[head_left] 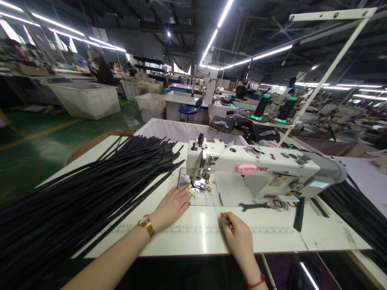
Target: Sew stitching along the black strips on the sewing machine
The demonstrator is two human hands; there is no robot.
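Beside the presser foot (199,184) of the white sewing machine (256,171), the person's left hand (172,207) lies palm down, its fingers extended and released; whether anything thin lies beneath them cannot be told. Nearer the front edge of the white surface (187,243), the right hand (240,237) has its fingers curled, pinching a small dark object (230,224) too unclear to name. Black strips (121,173) lie heaped to the left, and a wrench (254,206) rests near the machine's base. Good handling here probably means keeping the left fingertips flat and clear of the presser foot, with the right wrist loose.
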